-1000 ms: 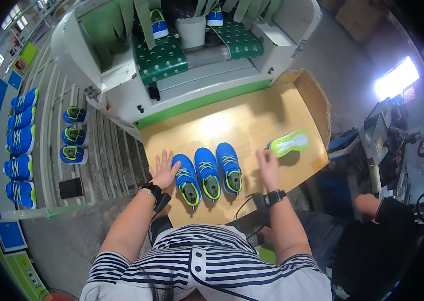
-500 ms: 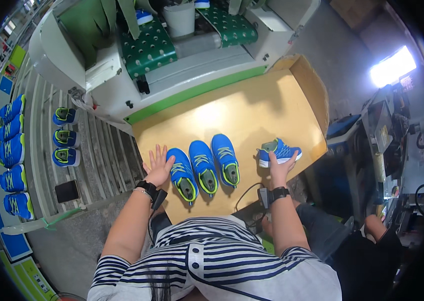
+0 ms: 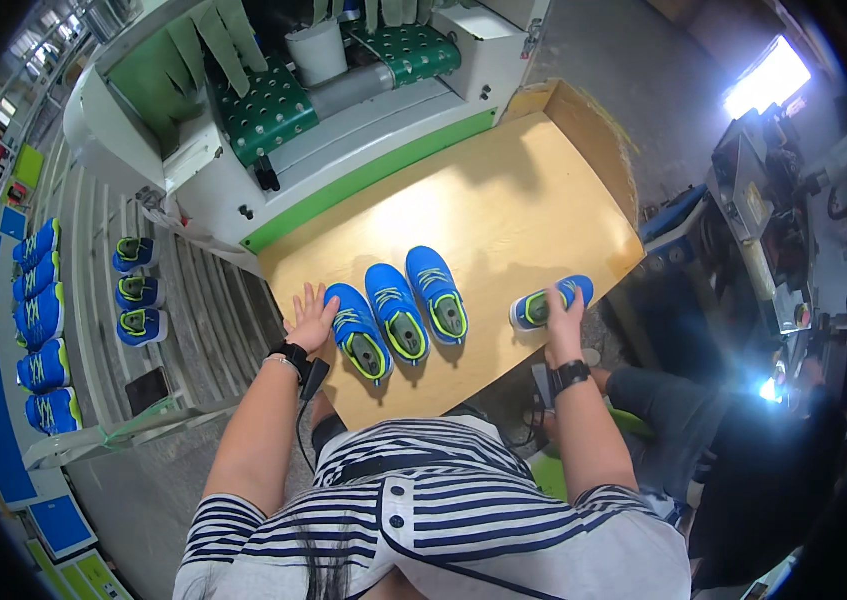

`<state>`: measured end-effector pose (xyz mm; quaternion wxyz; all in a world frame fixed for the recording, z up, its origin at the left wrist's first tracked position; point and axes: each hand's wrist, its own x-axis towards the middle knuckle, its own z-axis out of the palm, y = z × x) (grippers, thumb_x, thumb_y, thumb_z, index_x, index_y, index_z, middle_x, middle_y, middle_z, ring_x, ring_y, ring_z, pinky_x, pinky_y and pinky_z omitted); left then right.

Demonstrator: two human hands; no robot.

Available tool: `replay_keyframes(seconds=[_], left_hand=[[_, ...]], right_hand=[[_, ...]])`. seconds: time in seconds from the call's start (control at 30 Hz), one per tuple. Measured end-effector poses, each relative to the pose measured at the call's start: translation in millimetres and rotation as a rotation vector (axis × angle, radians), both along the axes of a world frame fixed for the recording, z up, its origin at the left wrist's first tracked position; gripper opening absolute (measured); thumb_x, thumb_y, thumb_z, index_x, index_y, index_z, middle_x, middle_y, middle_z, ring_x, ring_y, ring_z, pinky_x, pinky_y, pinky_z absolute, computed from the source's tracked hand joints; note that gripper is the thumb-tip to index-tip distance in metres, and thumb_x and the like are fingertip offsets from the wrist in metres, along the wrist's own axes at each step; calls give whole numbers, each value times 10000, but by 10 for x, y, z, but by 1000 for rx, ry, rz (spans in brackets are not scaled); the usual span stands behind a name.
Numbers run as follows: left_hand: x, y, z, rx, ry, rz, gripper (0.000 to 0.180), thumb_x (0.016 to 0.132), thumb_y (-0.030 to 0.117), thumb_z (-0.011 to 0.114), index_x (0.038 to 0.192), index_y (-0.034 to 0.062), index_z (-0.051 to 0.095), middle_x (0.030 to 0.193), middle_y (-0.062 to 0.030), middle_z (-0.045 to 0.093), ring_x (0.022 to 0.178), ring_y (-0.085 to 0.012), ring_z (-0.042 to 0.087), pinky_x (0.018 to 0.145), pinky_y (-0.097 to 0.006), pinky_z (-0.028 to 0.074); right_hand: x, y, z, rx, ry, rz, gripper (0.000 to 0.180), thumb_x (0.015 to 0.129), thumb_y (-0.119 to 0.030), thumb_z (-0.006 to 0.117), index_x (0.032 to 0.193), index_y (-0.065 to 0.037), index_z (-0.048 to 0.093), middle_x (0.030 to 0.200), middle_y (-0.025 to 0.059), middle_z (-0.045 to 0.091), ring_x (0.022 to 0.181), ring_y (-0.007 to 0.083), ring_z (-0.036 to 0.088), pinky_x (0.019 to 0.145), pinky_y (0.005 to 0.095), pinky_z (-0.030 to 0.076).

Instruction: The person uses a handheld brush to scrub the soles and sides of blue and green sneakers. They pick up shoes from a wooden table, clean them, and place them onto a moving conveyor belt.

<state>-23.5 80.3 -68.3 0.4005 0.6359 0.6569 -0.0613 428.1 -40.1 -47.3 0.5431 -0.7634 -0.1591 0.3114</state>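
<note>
Three blue sneakers with lime-green collars stand in a slanted row on the tan board (image 3: 483, 215), toes pointing away from me. My left hand (image 3: 309, 320) lies with fingers spread beside the leftmost sneaker (image 3: 357, 335), close to its toe. The middle sneaker (image 3: 397, 312) and the right-hand sneaker (image 3: 436, 295) stand untouched. Near the board's right edge, my right hand (image 3: 565, 315) grips a separate sneaker (image 3: 528, 310) over its laces, the toe pointing right. Grey-green filling shows inside the shoe openings. The fingers partly hide the held sneaker's middle.
Beyond the board stands a white machine with a perforated green belt (image 3: 273, 110) and a white bucket (image 3: 316, 52). To the left, a slatted rack (image 3: 198, 300) bears more blue sneakers (image 3: 41, 310) and a dark phone-like slab (image 3: 148, 390). A person in dark clothes (image 3: 763, 480) sits at the right.
The sneaker in my right hand has turned from showing its side to showing more of its top. My right hand has shifted from its toe to its laces. The whole view has also shifted.
</note>
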Motion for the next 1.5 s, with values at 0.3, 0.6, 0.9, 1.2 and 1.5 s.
replay_keyframes(seconds=[0.3, 0.6, 0.9, 1.2, 1.5], left_hand=[[-16, 86, -8, -44, 73, -55, 857, 964, 778, 212, 1649, 291, 45, 1719, -57, -102, 1569, -395, -55, 1136, -768, 57], [-109, 61, -177, -44, 91, -55, 829, 981, 746, 226, 1648, 296, 24, 1720, -61, -104, 1567, -409, -49, 1138, -763, 64], [-29, 61, -137, -35, 88, -85, 756, 1021, 665, 255, 1645, 303, 29, 1713, -74, -134, 1560, -427, -72, 1100, -808, 101], [211, 180, -46, 126, 77, 32, 802, 982, 645, 428, 1627, 216, 223, 1711, -114, 98, 1558, -428, 74, 1155, -751, 83], [1324, -207, 967, 295, -185, -442, 754, 957, 645, 526, 1575, 241, 375, 1653, -159, 283, 1519, -492, 164, 1202, -623, 225]], right_hand=[[-654, 532, 60, 108, -351, 807, 753, 729, -11, 654, 1453, -104, 468, 1424, 218, 485, 1385, 387, 429, 1181, 416, 344], [-839, 566, -36, 219, -588, 726, 678, 789, -170, 801, 1376, -9, 503, 1346, 236, 553, 1282, 403, 510, 1122, 452, 396], [-833, 487, 74, 174, -626, 735, 682, 820, -160, 804, 1401, -37, 469, 1380, 219, 525, 1304, 409, 489, 1111, 458, 401], [-828, 508, 60, 181, -590, 728, 726, 821, -165, 813, 1419, 3, 437, 1428, 248, 491, 1350, 409, 459, 1138, 461, 377], [-784, 507, 168, 12, -511, 789, 752, 822, -199, 820, 1419, 19, 418, 1371, 297, 539, 1285, 434, 531, 1080, 445, 450]])
